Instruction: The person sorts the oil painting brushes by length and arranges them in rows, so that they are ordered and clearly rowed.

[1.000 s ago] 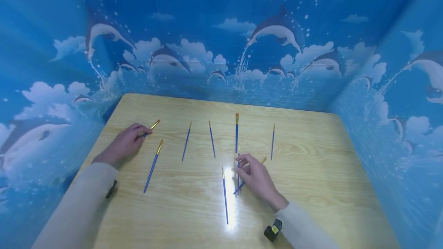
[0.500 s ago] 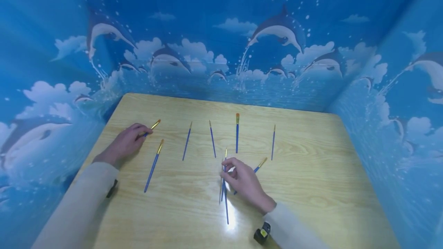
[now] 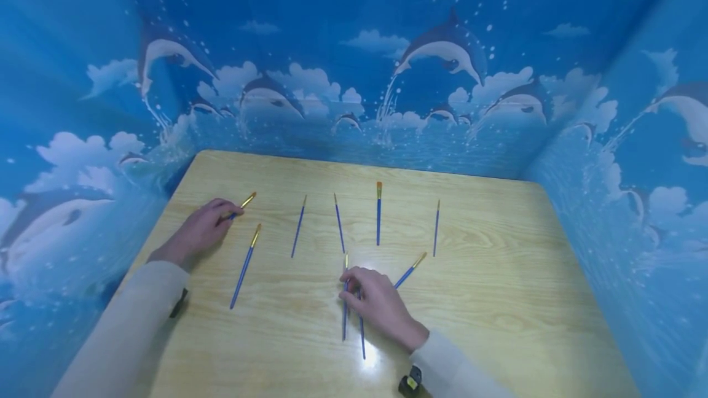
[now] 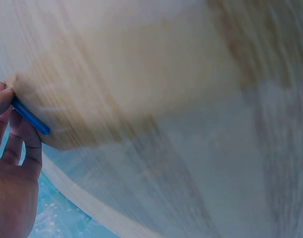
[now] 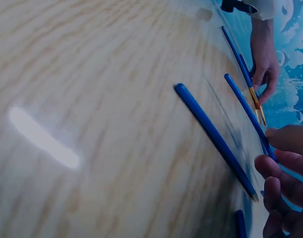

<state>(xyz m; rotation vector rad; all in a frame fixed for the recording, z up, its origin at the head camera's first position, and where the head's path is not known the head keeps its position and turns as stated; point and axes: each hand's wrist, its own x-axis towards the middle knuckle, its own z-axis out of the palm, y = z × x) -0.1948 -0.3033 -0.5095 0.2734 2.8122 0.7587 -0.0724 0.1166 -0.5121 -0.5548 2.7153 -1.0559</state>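
Note:
My left hand (image 3: 200, 232) pinches a blue-handled paintbrush (image 3: 247, 200) near the table's left side. In the left wrist view its blue handle end (image 4: 30, 116) shows between thumb and fingers. At the front middle, my right hand (image 3: 381, 304) holds a thin paintbrush (image 3: 345, 318) between thumb and fingertips, bristles pointing away. Just right of it lies another paintbrush (image 3: 362, 333), partly hidden beneath the hand. The right wrist view shows the held handle (image 5: 243, 101) beside the lying handle (image 5: 216, 139). Whether the held brush touches the table, I cannot tell.
Several blue brushes lie spread on the wooden table (image 3: 498, 263): a thick one (image 3: 243, 272) near my left hand, a flat one (image 3: 378, 214) at the back, a slanted one (image 3: 410, 270) behind my right hand. Dolphin-printed curtains (image 3: 354, 48) surround the table's back and sides.
My right hand has moved left with its paintbrush, passing over the lying brush to its left side, and a little toward me. My left hand stays where it was.

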